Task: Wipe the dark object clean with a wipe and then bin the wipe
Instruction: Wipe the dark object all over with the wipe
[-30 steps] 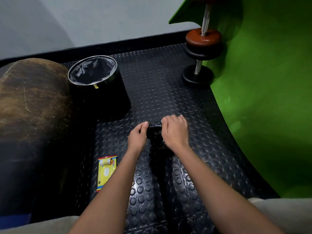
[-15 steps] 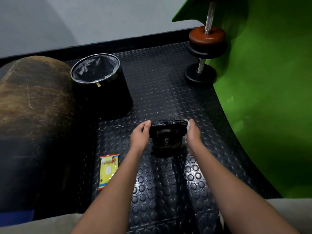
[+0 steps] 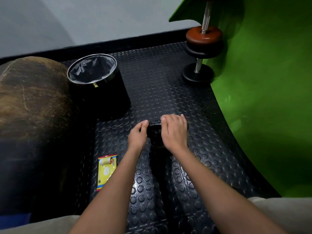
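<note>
My left hand (image 3: 137, 135) grips the left end of the small glossy black object (image 3: 154, 132) on the studded black rubber mat (image 3: 168, 88). My right hand (image 3: 174, 130) lies curled over its top; I cannot tell whether it holds a wipe. The black round bin with a grey liner (image 3: 99, 92) stands near, up-left.

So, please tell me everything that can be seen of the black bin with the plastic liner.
The black bin is a round container with dark, glossy walls and a shiny metal rim. A grey, crinkled plastic liner lines its inside; no rubbish shows in it. A small yellow mark sits just under the rim. It stands upright on the studded black floor mat, close beside the brown leather cushion; whether they touch cannot be told. Neither hand touches it.
</note>
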`<state>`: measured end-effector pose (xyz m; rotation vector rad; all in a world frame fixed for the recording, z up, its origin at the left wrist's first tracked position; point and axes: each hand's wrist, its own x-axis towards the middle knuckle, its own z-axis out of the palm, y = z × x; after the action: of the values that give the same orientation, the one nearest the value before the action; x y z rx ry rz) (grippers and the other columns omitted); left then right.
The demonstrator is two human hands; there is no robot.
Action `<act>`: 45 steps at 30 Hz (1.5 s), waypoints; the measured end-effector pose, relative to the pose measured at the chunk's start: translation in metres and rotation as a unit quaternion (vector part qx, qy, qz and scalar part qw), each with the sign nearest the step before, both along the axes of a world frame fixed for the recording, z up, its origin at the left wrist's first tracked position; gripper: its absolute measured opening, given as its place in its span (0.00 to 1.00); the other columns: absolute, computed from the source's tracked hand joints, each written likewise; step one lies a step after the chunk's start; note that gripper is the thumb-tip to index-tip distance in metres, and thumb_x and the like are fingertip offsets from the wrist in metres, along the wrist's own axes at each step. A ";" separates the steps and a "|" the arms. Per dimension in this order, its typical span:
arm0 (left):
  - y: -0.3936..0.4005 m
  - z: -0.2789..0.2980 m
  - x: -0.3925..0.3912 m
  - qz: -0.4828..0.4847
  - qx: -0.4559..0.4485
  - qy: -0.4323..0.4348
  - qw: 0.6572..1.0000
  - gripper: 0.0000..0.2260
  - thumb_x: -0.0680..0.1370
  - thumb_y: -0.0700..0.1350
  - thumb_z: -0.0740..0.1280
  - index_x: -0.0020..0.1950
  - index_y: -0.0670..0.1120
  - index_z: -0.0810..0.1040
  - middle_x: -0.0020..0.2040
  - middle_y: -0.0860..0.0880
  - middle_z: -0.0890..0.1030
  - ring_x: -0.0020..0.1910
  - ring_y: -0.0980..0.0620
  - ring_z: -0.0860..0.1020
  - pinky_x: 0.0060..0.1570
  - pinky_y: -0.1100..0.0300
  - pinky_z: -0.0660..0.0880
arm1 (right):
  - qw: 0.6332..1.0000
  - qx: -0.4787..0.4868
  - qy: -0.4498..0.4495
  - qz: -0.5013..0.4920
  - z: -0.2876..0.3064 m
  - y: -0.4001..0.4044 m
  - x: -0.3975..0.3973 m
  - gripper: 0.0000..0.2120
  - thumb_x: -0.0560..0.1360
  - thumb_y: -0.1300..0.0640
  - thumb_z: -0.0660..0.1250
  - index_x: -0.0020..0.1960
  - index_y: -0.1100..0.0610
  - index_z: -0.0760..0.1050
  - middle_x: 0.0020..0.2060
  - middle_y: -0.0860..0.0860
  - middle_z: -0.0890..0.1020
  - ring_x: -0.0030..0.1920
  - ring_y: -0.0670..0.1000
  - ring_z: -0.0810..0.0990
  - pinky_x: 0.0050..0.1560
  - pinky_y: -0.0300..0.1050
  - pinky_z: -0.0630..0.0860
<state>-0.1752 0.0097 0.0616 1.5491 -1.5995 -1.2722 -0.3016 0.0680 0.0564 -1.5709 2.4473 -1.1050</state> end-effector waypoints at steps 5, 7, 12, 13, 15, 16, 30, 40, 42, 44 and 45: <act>0.001 0.000 0.002 -0.008 0.006 0.000 1.000 0.15 0.81 0.55 0.62 0.63 0.50 0.80 0.59 0.54 0.81 0.59 0.56 0.77 0.55 0.64 0.68 | 0.998 -0.037 -0.010 0.048 -0.011 0.011 -0.020 0.14 0.84 0.53 0.54 0.56 0.50 0.79 0.50 0.43 0.80 0.54 0.46 0.74 0.68 0.50 0.64; 0.001 0.000 0.003 -0.008 0.006 0.002 1.000 0.16 0.81 0.55 0.62 0.64 0.49 0.80 0.60 0.53 0.81 0.60 0.56 0.76 0.57 0.64 0.68 | 0.995 -0.043 -0.089 0.010 -0.013 0.014 -0.029 0.15 0.84 0.53 0.53 0.53 0.51 0.79 0.48 0.44 0.79 0.51 0.47 0.74 0.60 0.50 0.68; 0.003 0.001 0.003 -0.010 0.005 0.002 1.000 0.17 0.81 0.55 0.61 0.66 0.49 0.78 0.62 0.53 0.80 0.61 0.57 0.75 0.58 0.64 0.67 | 0.874 0.026 -0.455 -0.169 -0.009 0.011 -0.040 0.20 0.83 0.45 0.52 0.59 0.54 0.79 0.56 0.53 0.81 0.53 0.54 0.78 0.53 0.50 0.72; 0.004 0.002 0.003 -0.010 0.003 0.003 1.000 0.17 0.82 0.55 0.61 0.66 0.48 0.78 0.63 0.53 0.80 0.61 0.57 0.75 0.58 0.64 0.67 | 0.837 0.053 -0.510 -0.192 -0.006 0.009 -0.043 0.21 0.83 0.45 0.51 0.60 0.55 0.79 0.57 0.54 0.81 0.54 0.56 0.77 0.53 0.50 0.71; 0.004 0.003 0.002 -0.009 0.001 0.002 1.000 0.17 0.82 0.54 0.61 0.66 0.48 0.78 0.63 0.52 0.79 0.59 0.60 0.73 0.57 0.65 0.66 | 0.849 0.105 -0.479 -0.197 0.000 0.005 -0.042 0.24 0.83 0.46 0.49 0.63 0.57 0.78 0.57 0.55 0.79 0.56 0.58 0.76 0.56 0.51 0.71; 0.004 0.003 0.002 -0.008 0.002 0.001 1.000 0.17 0.82 0.54 0.61 0.67 0.48 0.77 0.64 0.52 0.79 0.59 0.60 0.72 0.57 0.65 0.66 | 0.881 0.107 -0.418 -0.194 -0.001 0.004 -0.040 0.24 0.84 0.47 0.47 0.61 0.56 0.79 0.57 0.55 0.80 0.57 0.58 0.76 0.60 0.53 0.71; 0.003 0.004 0.003 -0.016 0.001 -0.006 1.000 0.17 0.82 0.54 0.61 0.66 0.48 0.78 0.62 0.52 0.80 0.58 0.59 0.74 0.55 0.65 0.66 | 0.999 0.028 -0.007 0.017 0.000 0.002 -0.022 0.17 0.83 0.48 0.53 0.43 0.49 0.77 0.39 0.43 0.79 0.45 0.47 0.76 0.72 0.52 0.62; 0.004 0.006 0.002 -0.012 0.002 -0.009 1.000 0.17 0.82 0.54 0.61 0.66 0.48 0.78 0.62 0.53 0.80 0.60 0.58 0.74 0.56 0.65 0.66 | 0.975 0.095 -0.159 -0.120 -0.002 0.000 -0.035 0.24 0.84 0.50 0.46 0.45 0.54 0.78 0.45 0.48 0.82 0.52 0.51 0.78 0.74 0.56 0.59; 0.004 0.005 0.002 -0.008 -0.001 -0.012 1.000 0.17 0.82 0.54 0.61 0.65 0.48 0.79 0.62 0.53 0.80 0.61 0.57 0.75 0.56 0.65 0.66 | 0.985 0.101 -0.092 -0.106 0.000 -0.002 -0.027 0.26 0.84 0.49 0.45 0.49 0.57 0.80 0.48 0.50 0.83 0.54 0.52 0.79 0.76 0.55 0.57; 0.004 0.004 0.001 -0.007 -0.005 -0.012 1.000 0.16 0.82 0.53 0.61 0.65 0.47 0.79 0.61 0.52 0.80 0.60 0.58 0.75 0.56 0.65 0.66 | 0.993 0.096 -0.022 -0.065 0.006 -0.004 -0.015 0.25 0.84 0.50 0.46 0.48 0.57 0.80 0.47 0.50 0.83 0.53 0.52 0.78 0.76 0.54 0.58; 0.004 0.004 0.001 -0.006 -0.006 -0.012 1.000 0.16 0.82 0.53 0.62 0.64 0.47 0.79 0.61 0.52 0.81 0.59 0.58 0.75 0.56 0.66 0.66 | 0.995 0.094 0.012 -0.038 0.009 -0.005 -0.008 0.24 0.84 0.50 0.47 0.49 0.56 0.80 0.47 0.50 0.83 0.53 0.52 0.78 0.76 0.53 0.59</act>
<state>-0.1742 0.0135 0.0657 1.5555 -1.6301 -1.2531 -0.3093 0.0631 0.0656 -1.4565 2.5592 -0.8401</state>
